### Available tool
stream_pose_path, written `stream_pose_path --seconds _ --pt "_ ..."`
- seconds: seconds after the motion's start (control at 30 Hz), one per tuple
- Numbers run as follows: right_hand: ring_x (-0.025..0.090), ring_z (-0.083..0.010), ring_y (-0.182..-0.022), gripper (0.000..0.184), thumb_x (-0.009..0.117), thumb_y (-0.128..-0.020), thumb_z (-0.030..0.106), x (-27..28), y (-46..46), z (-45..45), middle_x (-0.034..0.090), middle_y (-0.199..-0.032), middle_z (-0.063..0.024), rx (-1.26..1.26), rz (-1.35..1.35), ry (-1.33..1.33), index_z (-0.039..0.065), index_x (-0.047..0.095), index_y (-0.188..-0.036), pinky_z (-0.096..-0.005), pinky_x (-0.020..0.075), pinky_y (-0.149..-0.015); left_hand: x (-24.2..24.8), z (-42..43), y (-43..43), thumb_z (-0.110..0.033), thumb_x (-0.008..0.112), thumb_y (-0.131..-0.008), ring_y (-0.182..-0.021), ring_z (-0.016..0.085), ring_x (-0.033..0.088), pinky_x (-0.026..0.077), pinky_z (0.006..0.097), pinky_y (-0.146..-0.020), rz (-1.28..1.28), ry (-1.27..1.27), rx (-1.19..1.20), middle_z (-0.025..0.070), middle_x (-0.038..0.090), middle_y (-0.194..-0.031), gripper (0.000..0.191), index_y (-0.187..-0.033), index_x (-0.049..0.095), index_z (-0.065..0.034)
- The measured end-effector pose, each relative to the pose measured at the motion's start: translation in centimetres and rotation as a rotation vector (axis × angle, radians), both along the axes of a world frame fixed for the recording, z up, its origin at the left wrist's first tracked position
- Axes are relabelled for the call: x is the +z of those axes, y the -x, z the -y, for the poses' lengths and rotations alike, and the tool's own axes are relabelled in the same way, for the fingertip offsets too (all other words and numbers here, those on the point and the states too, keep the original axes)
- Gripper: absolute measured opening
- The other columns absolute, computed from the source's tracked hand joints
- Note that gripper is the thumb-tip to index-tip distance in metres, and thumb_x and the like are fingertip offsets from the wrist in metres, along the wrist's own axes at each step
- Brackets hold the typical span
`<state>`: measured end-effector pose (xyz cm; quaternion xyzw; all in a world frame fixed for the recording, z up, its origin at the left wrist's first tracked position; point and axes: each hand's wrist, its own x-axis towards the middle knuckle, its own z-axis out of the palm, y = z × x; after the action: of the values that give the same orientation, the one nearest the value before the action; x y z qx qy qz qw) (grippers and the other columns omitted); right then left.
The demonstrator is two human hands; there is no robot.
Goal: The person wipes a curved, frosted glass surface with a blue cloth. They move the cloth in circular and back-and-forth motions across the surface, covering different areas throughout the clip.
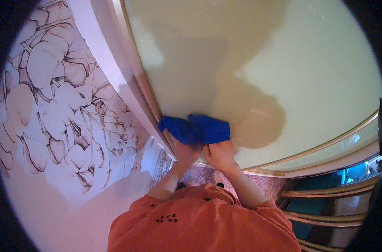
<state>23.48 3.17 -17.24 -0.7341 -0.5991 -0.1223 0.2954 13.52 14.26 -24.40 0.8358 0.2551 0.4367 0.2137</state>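
Observation:
A blue cloth (pixel 210 127) is bunched in front of me against the lower left part of a large pale green panel (pixel 317 82). My left hand (pixel 186 155) grips the cloth from below at its left half, close to the panel's light frame (pixel 140 77). Beside it, my right hand (pixel 221 153) pinches the lower edge of the cloth's right half. The two hands nearly touch. Most of the fingertips are hidden by the cloth or blurred. A thin bracelet (pixel 172 177) circles my left wrist.
A wall (pixel 62 104) with a large flower drawing stands close on the left, beside a white upright trim (pixel 106 56). Pinkish carpet (pixel 266 186) shows below the panel. Several curved wooden strips (pixel 332 190) lie at the lower right. Shadows fall across the panel.

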Motion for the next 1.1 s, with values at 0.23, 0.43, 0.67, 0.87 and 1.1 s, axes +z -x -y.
stream_pose_path --seconds 0.23,0.43,0.67,0.87,1.1 --pt "0.055 -0.0406 -0.111 0.043 0.065 -0.075 0.017 -0.5 -0.7 1.0 0.059 -0.124 -0.0186 -0.014 -0.017 -0.045 0.006 0.063 -0.117 -0.0526 0.0453 -0.095 1.9 1.8 -1.5 -0.023 0.065 -0.082 -0.122 0.038 0.049 0.028 0.0544 -0.107 0.039 0.061 -0.115 0.0138 0.062 -0.126 0.038 -0.119 0.065 -0.012" --pt "0.057 -0.0424 -0.106 0.044 0.066 -0.075 0.013 -0.3 -2.1 2.6 0.06 -0.118 -0.0217 -0.006 -0.021 -0.096 0.004 0.063 -0.117 -0.053 0.047 -0.088 1.8 3.2 -2.8 -0.025 0.064 -0.084 -0.127 0.039 0.045 0.022 0.0535 -0.112 -0.01 0.206 -0.149 0.0152 0.057 -0.133 0.044 -0.126 0.061 -0.0107" --pt "0.057 -0.0433 -0.108 0.045 0.063 -0.073 0.009 0.9 -3.9 5.1 0.06 -0.12 -0.0214 -0.086 -0.044 -0.187 0.004 0.063 -0.118 -0.0527 0.0438 -0.094 1.9 4.3 -4.7 -0.037 0.064 -0.084 -0.141 0.042 0.026 0.004 0.056 -0.119 -0.328 0.021 -0.254 0.0227 0.037 -0.149 0.074 -0.145 0.039 -0.0032" --pt "0.056 -0.0441 -0.11 0.045 0.063 -0.073 0.007 2.1 -5.9 7.6 0.06 -0.122 -0.0216 -0.109 -0.038 -0.293 0.004 0.063 -0.118 -0.0537 0.0433 -0.094 1.5 6.2 -7.3 -0.047 0.067 -0.08 -0.144 0.051 0.014 0.008 0.0661 -0.113 -0.196 -0.048 -0.248 0.0353 0.012 -0.154 0.087 -0.15 0.035 -0.0075" --pt "0.056 -0.0424 -0.112 0.05 0.067 -0.069 0.013 0.6 -8.2 11.5 0.061 -0.122 -0.0179 -0.28 -0.065 -0.352 0.009 0.064 -0.119 -0.0534 0.0433 -0.095 7.6 10.4 -9.6 -0.043 0.067 -0.08 -0.142 0.055 0.011 0.014 0.0759 -0.104 -0.241 -0.291 -0.322 0.028 0.019 -0.155 0.076 -0.147 0.041 -0.0166"
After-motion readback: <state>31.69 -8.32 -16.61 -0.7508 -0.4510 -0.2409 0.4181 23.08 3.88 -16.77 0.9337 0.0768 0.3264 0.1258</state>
